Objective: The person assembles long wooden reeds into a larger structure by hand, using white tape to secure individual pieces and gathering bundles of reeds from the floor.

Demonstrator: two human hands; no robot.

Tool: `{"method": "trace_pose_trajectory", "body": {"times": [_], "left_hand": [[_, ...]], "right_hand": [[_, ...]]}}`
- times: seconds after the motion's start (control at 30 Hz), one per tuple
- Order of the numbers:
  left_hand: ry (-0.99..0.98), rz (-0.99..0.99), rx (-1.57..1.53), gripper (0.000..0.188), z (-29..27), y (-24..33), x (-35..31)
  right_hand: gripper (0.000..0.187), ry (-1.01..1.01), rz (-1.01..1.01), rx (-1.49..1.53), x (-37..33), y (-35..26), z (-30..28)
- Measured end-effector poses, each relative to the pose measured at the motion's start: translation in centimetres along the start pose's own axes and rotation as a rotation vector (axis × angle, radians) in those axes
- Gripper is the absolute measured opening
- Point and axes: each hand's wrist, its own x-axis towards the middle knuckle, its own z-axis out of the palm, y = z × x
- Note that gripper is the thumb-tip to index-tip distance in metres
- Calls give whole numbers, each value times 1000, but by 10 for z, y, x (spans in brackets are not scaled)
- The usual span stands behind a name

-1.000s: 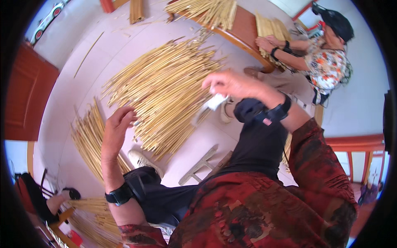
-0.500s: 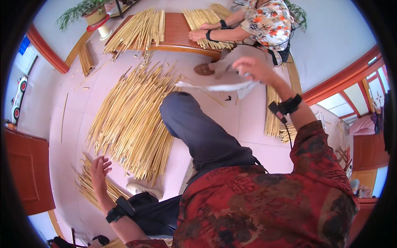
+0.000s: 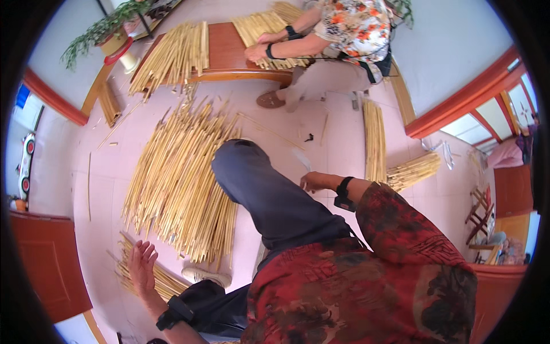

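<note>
My left hand (image 3: 142, 267) is raised with its fingers apart and nothing in it. Below it lies a small bundle of thin yellow sticks (image 3: 163, 281) on the floor. To its upper right is a large heap of the same kind of sticks (image 3: 177, 192), roughly side by side. My right hand (image 3: 314, 182) is low beside my bent knee, its fingers curled. A pale, see-through white strip (image 3: 301, 159) runs up from that hand, partly blurred; the fingers hide the end of it.
Across from me a person (image 3: 358, 28) handles sticks (image 3: 264, 34) on a low brown table (image 3: 223, 43). More sticks (image 3: 375, 143) lie at the right, with another bundle (image 3: 413, 171) beside them. A potted plant (image 3: 114, 43) stands far left; a wooden stool (image 3: 480, 215) is at the right.
My right hand has swung down and toward me from the far right, bringing the white strip along. My left hand stays open near the small bundle. The whole view has shifted slightly.
</note>
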Motion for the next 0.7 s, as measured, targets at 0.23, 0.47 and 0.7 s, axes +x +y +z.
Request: {"method": "trace_pose_trajectory", "body": {"times": [0.23, 0.47, 0.7], "left_hand": [[-90, 19, -154, 31, 18, 8, -32], [-43, 42, -207, 30, 29, 14, -42], [-54, 107, -253, 30, 15, 7, -35]], "right_hand": [[25, -328, 286, 130, -7, -7, 8], [25, -72, -439, -379, 37, 63, 20], [23, -67, -378, -602, 39, 12, -39]]}}
